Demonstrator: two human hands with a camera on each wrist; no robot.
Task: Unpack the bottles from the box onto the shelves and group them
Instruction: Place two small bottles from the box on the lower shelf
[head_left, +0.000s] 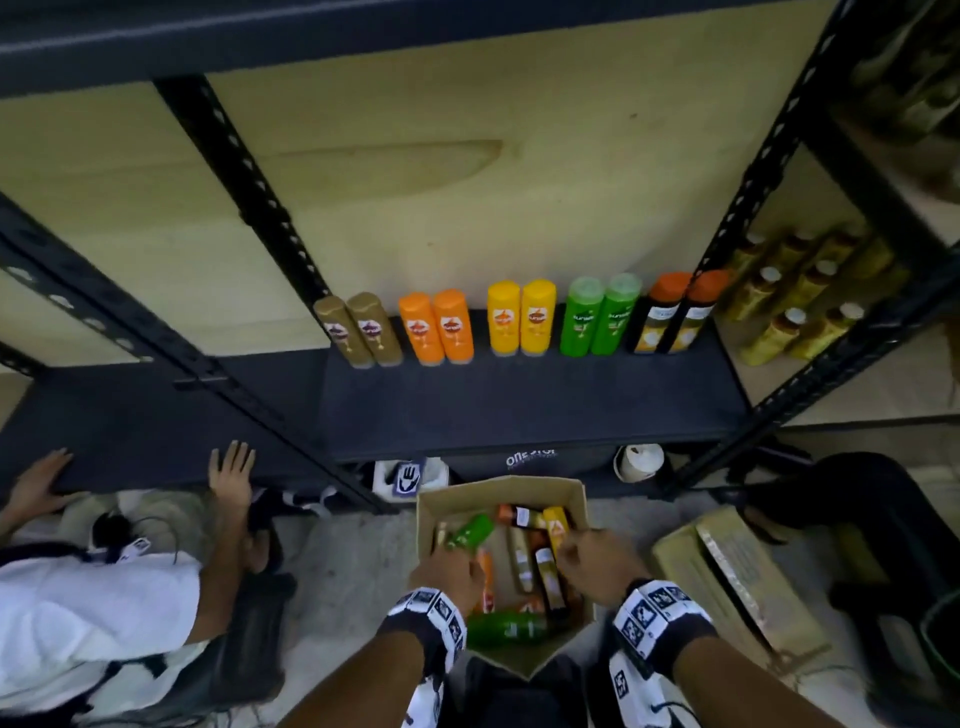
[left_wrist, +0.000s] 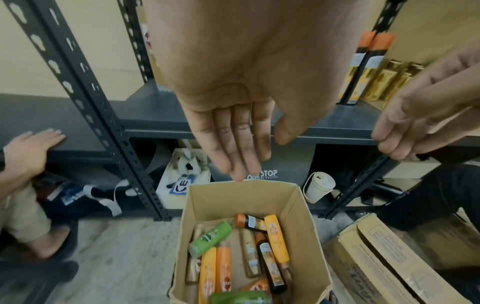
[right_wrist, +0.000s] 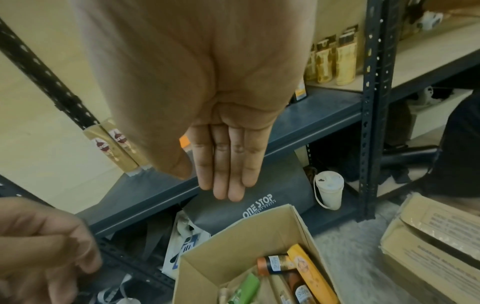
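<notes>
Over the open cardboard box (head_left: 574, 499) on the floor, both hands hover empty: the left hand (head_left: 449, 574) and right hand (head_left: 597, 564), each grip slack with straight fingers, touching nothing. Loose shampoo bottles (left_wrist: 248, 257) lie jumbled just below them. Paired bottles (head_left: 511, 325) stand upright on the dark shelf (head_left: 519, 410) beyond.

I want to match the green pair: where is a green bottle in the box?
In the head view one green bottle leans at the box's left wall, just ahead of the left hand; another lies along the near end.
</notes>
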